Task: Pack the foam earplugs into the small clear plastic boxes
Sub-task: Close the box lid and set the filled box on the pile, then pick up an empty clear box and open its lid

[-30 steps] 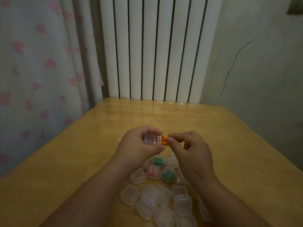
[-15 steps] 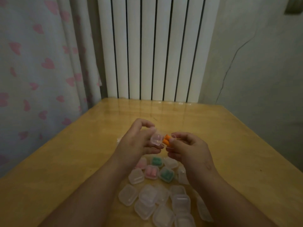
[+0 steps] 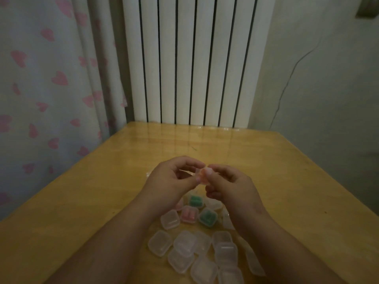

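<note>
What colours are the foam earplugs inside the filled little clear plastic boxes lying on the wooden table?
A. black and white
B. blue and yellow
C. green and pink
C: green foam earplugs and pink foam earplugs show through small clear plastic boxes on the wooden table.

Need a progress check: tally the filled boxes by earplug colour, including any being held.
Green earplug boxes: 2
Pink earplug boxes: 2, one half hidden
Orange earplug box: 1, pinched between left hand and right hand
Total: 5
</note>
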{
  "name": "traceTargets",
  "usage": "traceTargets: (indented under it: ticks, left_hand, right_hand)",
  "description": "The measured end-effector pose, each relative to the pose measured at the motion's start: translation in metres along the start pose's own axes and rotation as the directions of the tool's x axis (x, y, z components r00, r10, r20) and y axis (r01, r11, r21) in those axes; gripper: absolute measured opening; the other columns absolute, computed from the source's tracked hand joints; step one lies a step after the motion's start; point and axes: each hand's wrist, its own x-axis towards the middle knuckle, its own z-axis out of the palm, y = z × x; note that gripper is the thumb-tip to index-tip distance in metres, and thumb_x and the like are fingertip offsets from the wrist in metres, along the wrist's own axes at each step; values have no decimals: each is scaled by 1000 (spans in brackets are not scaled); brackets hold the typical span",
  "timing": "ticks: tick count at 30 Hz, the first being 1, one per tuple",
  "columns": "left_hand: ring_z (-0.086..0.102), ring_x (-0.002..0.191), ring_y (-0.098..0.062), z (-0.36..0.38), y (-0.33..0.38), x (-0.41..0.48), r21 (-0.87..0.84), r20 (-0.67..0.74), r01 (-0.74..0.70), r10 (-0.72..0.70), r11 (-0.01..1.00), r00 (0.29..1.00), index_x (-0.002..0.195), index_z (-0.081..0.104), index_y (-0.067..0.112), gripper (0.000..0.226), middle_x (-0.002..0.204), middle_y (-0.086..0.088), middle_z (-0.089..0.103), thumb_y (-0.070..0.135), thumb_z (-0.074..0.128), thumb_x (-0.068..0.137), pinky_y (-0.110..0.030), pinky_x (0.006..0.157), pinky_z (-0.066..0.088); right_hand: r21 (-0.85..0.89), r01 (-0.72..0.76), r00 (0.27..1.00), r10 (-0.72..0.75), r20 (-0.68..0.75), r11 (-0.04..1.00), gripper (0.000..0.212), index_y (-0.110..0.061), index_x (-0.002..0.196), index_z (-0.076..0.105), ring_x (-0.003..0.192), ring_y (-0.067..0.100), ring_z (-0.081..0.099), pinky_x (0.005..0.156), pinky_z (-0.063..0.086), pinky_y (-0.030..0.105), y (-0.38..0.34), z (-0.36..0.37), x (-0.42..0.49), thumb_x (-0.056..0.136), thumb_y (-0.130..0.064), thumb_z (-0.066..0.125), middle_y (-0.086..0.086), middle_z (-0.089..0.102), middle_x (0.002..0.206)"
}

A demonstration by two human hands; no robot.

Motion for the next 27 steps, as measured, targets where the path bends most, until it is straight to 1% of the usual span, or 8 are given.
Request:
traceTargets:
  ticks: [3,6,10,14,17,21,23,27]
  left_hand:
    - [70,87,-16,0,1,-1,-2,-25,0,0,1000,1000,99,74,35,30,97,3,73,7,71,86,-30,74,58]
    - [66,76,-11,-2,4,1,-32,-161,23,-28,999,987,94,72,29,29,91,6,71,2,63,90,-17,55,49]
    - [63,71,-5,-5,6,2,11,-308,62,-56,998,950,89,71,25,31,88,5,69,-2,57,91,-17,50,50]
    - [62,74,-7,-12,-1,6,89,-433,147,-95,985,896,85,69,30,49,90,7,63,-12,43,84,-35,48,58]
    - [57,90,-12,-16,-8,8,250,-438,210,-83,945,895,92,70,31,50,91,15,59,-12,46,82,-37,59,60]
    - [51,114,-17,-18,-13,8,588,-359,201,30,784,933,116,68,28,43,116,10,62,-1,54,88,-36,95,49]
    - [48,121,-18,-20,-16,10,680,-329,191,63,708,942,124,65,25,41,125,5,62,4,55,90,-33,100,42]
    - [50,123,-21,-20,-23,13,694,-281,213,-14,688,959,135,56,27,50,130,3,61,11,56,87,-37,102,42]
  right_hand:
    - [-109,35,998,-40,-46,993,11,-16,94,72,61,2,64,56,49,17,0,0,-1,84,-23,73,-3,74,73]
    - [-197,47,996,-62,-71,979,6,-13,90,73,57,-7,62,49,41,7,-3,-5,2,84,-16,73,-4,74,71]
    - [-237,20,999,-28,-32,971,5,-11,88,74,57,-8,63,53,43,7,-12,-10,0,85,-15,72,0,75,73]
    - [-459,-94,993,118,22,883,5,-20,80,74,75,12,71,68,52,27,-10,-8,-3,82,-25,74,-7,74,67]
    - [-577,-108,992,123,-13,809,17,-23,92,73,73,10,68,62,55,28,-2,-5,0,82,-37,73,-8,72,77]
    - [-684,3,998,-45,-43,730,28,-26,113,68,83,9,61,58,41,18,0,-7,6,88,-38,64,-10,63,93]
    - [-698,54,994,-103,-28,714,21,-26,111,69,91,9,60,66,41,21,-2,-9,12,91,-29,61,-9,66,99]
    - [-784,80,996,-13,91,616,24,-26,111,70,97,9,59,71,42,18,-2,2,31,96,-18,53,-7,67,112]
